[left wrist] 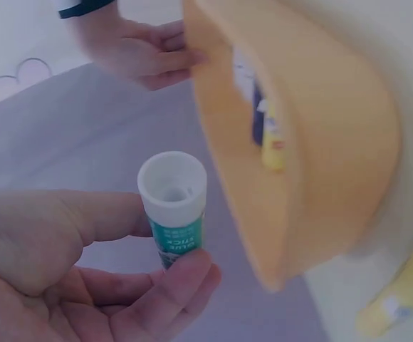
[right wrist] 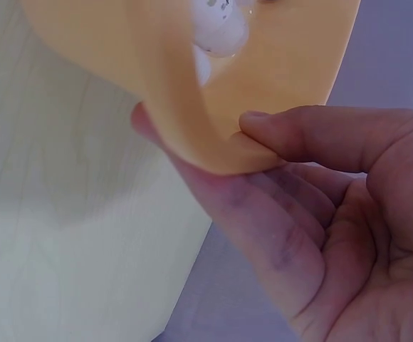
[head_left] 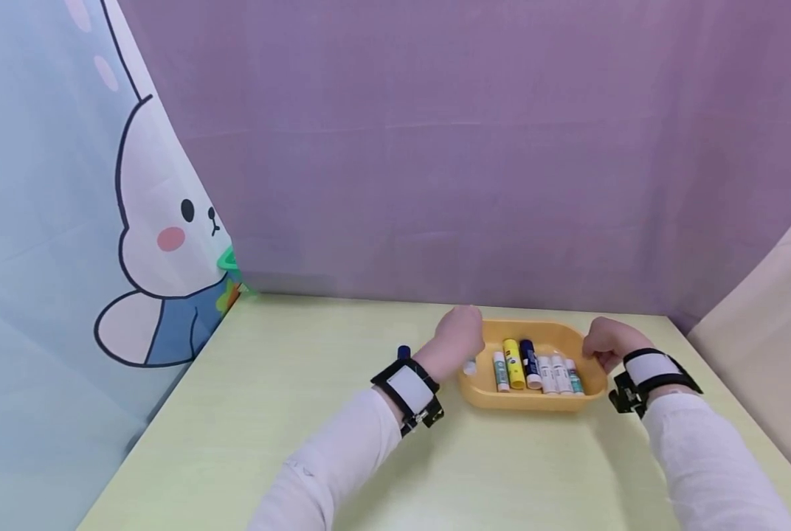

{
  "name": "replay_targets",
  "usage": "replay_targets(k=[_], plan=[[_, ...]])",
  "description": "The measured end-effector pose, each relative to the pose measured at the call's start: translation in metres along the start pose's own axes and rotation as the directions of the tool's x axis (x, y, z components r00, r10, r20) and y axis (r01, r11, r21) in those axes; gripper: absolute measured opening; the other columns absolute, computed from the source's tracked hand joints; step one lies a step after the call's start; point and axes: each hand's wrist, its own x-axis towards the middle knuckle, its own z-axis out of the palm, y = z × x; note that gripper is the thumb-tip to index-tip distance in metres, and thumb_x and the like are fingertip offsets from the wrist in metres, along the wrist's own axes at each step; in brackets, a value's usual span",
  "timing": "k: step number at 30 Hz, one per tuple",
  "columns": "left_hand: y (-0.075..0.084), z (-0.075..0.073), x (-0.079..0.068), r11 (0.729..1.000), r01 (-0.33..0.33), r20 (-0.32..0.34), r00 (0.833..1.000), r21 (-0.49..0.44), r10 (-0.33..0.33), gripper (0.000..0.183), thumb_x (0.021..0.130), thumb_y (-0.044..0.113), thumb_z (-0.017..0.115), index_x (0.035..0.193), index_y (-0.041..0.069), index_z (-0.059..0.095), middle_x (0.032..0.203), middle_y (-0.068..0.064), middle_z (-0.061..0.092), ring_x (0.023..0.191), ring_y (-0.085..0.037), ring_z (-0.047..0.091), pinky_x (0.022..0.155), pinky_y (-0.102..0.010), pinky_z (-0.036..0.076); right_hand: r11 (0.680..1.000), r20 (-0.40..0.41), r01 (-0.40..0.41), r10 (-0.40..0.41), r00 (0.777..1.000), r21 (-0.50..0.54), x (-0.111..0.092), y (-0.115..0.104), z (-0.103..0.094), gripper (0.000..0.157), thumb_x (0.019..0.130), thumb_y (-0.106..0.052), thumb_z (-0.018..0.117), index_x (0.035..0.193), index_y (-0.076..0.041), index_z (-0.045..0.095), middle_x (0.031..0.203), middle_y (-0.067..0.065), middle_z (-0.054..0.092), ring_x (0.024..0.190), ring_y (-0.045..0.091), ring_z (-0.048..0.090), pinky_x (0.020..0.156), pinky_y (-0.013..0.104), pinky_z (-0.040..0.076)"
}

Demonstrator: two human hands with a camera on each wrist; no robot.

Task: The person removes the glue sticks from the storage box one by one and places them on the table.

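Note:
My left hand (head_left: 459,333) pinches a small glue stick (left wrist: 176,229) between thumb and fingers, just beside the left end of an orange plastic tray (head_left: 528,403). It has a green label reading "GLUE STICK" and a hollow white end facing up in the left wrist view. My right hand (head_left: 613,341) grips the tray's right end, thumb over the rim and fingers underneath. Inside the tray lie several glue sticks: a yellow one (head_left: 513,363), a dark blue one (head_left: 530,363), and white and green ones (head_left: 547,375).
A dark blue cap (head_left: 403,352) shows on the table (head_left: 289,413) behind my left wrist. In the left wrist view a yellow stick (left wrist: 399,296) lies outside the tray. A purple curtain (head_left: 435,162) hangs along the back, and a printed cloth (head_left: 43,310) hangs at the left.

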Motion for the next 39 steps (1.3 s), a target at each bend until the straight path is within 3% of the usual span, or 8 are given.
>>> replay_targets(k=[4, 10, 18, 24, 31, 33, 35, 39], plan=[[-0.002, -0.018, -0.007, 1.0, -0.02, -0.016, 1.0, -0.001, 0.02, 0.012, 0.084, 0.01, 0.068, 0.095, 0.006, 0.066, 0.08, 0.0, 0.063, 0.061, -0.008, 0.055, 0.048, -0.017, 0.045, 1.0, -0.011, -0.006, 0.006, 1.0, -0.013, 0.001, 0.003, 0.001, 0.014, 0.076, 0.003, 0.049, 0.084, 0.011, 0.057, 0.053, -0.001, 0.047, 0.046, 0.009, 0.051, 0.054, 0.028, 0.054], [-0.014, -0.048, -0.018, 0.997, -0.027, 0.02, 0.999, -0.071, 0.029, 0.008, 0.083, 0.01, 0.07, 0.087, 0.006, 0.064, 0.076, -0.001, 0.06, 0.062, -0.01, 0.056, 0.051, -0.019, 0.047, 0.999, -0.024, -0.014, 0.013, 1.0, -0.033, 0.003, 0.005, 0.004, 0.013, 0.074, 0.003, 0.049, 0.082, 0.009, 0.057, 0.053, -0.001, 0.046, 0.046, 0.01, 0.052, 0.053, 0.027, 0.054], [-0.046, -0.063, -0.02, 0.994, 0.031, 0.007, 1.0, -0.109, -0.03, 0.019, 0.079, 0.013, 0.074, 0.09, 0.003, 0.064, 0.087, -0.005, 0.063, 0.068, -0.014, 0.059, 0.056, -0.021, 0.05, 0.998, -0.035, -0.025, 0.023, 0.999, -0.051, 0.003, 0.004, 0.005, 0.012, 0.074, 0.003, 0.049, 0.081, 0.009, 0.057, 0.052, -0.002, 0.043, 0.045, 0.008, 0.048, 0.052, 0.025, 0.053], [-0.079, -0.061, -0.019, 0.979, 0.112, -0.003, 0.993, -0.168, -0.114, 0.021, 0.078, 0.013, 0.075, 0.093, 0.001, 0.064, 0.092, -0.008, 0.064, 0.073, -0.017, 0.06, 0.06, -0.024, 0.051, 0.998, -0.037, -0.025, 0.023, 0.999, -0.059, 0.001, 0.002, 0.003, 0.012, 0.075, 0.004, 0.049, 0.081, 0.009, 0.057, 0.052, -0.003, 0.041, 0.044, 0.007, 0.045, 0.049, 0.022, 0.048], [-0.12, -0.046, -0.017, 0.962, 0.165, -0.029, 0.984, -0.219, -0.175, 0.037, 0.079, 0.009, 0.072, 0.112, -0.002, 0.063, 0.114, -0.015, 0.062, 0.086, -0.022, 0.062, 0.073, -0.031, 0.055, 0.997, -0.044, -0.018, 0.015, 0.999, -0.078, 0.002, 0.0, 0.002, 0.011, 0.074, 0.004, 0.05, 0.081, 0.009, 0.057, 0.054, -0.001, 0.046, 0.045, 0.009, 0.05, 0.05, 0.024, 0.051], [-0.13, -0.04, -0.016, 0.957, 0.176, -0.039, 0.981, -0.229, -0.19, 0.032, 0.079, 0.008, 0.072, 0.107, -0.004, 0.064, 0.106, -0.015, 0.064, 0.077, -0.019, 0.061, 0.07, -0.03, 0.054, 0.997, -0.046, -0.018, 0.014, 0.999, -0.081, 0.004, 0.0, 0.002, 0.012, 0.074, 0.004, 0.049, 0.082, 0.009, 0.057, 0.054, -0.001, 0.046, 0.045, 0.009, 0.05, 0.051, 0.024, 0.051], [-0.139, -0.034, -0.015, 0.957, 0.184, -0.044, 0.979, -0.224, -0.199, 0.021, 0.079, 0.008, 0.072, 0.094, -0.005, 0.066, 0.087, -0.011, 0.063, 0.064, -0.016, 0.056, 0.062, -0.027, 0.052, 0.996, -0.047, -0.02, 0.016, 0.999, -0.086, 0.005, 0.001, 0.002, 0.012, 0.074, 0.004, 0.049, 0.082, 0.009, 0.057, 0.054, -0.001, 0.046, 0.045, 0.009, 0.05, 0.051, 0.023, 0.051], [-0.153, -0.019, -0.012, 0.953, 0.209, -0.029, 0.975, -0.218, -0.22, 0.018, 0.078, 0.008, 0.073, 0.073, -0.001, 0.058, 0.064, -0.004, 0.048, 0.052, -0.013, 0.048, 0.05, -0.022, 0.044, 0.996, -0.046, -0.022, 0.018, 0.999, -0.09, 0.006, 0.002, 0.002, 0.013, 0.074, 0.004, 0.049, 0.083, 0.01, 0.057, 0.054, -0.001, 0.045, 0.045, 0.009, 0.049, 0.051, 0.024, 0.052]])
